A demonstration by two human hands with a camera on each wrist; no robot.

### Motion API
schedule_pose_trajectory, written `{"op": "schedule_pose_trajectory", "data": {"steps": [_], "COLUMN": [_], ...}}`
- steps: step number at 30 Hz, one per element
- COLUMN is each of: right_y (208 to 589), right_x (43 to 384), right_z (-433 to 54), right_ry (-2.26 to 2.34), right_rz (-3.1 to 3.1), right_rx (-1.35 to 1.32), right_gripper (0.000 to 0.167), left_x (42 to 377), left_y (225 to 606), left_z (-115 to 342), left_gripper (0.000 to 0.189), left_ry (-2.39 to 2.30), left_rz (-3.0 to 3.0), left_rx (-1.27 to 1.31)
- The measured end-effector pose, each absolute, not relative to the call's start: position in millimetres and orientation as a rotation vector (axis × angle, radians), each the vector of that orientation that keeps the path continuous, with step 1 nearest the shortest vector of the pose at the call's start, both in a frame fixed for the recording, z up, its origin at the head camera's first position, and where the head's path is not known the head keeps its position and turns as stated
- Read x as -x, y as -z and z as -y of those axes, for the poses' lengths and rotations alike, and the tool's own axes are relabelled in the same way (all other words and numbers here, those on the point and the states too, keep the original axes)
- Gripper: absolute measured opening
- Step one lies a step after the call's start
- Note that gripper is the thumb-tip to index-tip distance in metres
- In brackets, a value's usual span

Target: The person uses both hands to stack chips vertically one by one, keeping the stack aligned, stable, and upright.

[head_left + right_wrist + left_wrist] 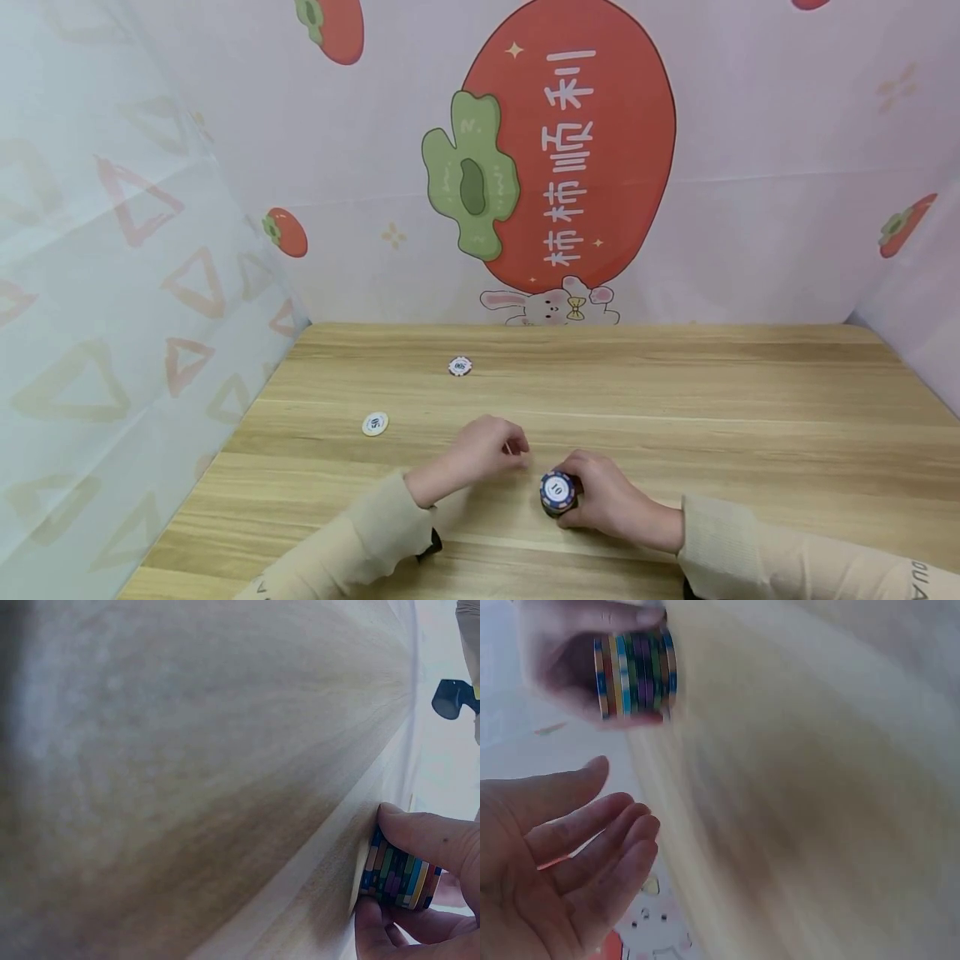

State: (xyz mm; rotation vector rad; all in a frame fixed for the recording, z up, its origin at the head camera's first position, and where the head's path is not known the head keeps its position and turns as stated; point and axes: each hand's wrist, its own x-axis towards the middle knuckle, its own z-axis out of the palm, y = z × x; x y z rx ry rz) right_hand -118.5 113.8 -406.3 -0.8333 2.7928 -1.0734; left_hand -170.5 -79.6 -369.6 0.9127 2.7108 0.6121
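A stack of poker chips (pixel 557 491) in several colours stands on the wooden table, a blue-edged chip marked 10 on top. My right hand (pixel 606 500) grips the stack from its right side, thumb and fingers around the edges. In the left wrist view the chip stack (pixel 636 675) shows its striped sides within that hand. My left hand (pixel 483 450) hovers to the left of the stack, apart from it. Its palm (pixel 532 877) faces the left wrist camera, with loosely bent fingers and nothing in them.
A white chip marked 500 (pixel 460 366) lies near the table's back. Another pale chip marked 50 (pixel 376 423) lies at the left. Printed cloth walls (pixel 765 167) rise behind and beside the wooden table (pixel 712 392).
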Motion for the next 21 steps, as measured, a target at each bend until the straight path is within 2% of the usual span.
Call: {"op": "schedule_pose_trajectory", "data": {"steps": [8, 21], "right_y": [406.7, 408.5], "right_x": [118.5, 118.0], "right_z": [-114.2, -113.9], "right_ry": [1.079, 1.079], "right_rz": [-2.793, -2.810], "right_rx": [0.840, 0.859], "right_gripper": [0.044, 0.044], "left_x": [185.3, 214.5], "left_y": [361.6, 357.9], "left_z": [109.1, 161.8], "left_gripper": [0.014, 0.021], "left_ry": [-0.204, -0.200], "left_rz": [-2.922, -3.018], "left_rx": [-1.021, -0.745]}}
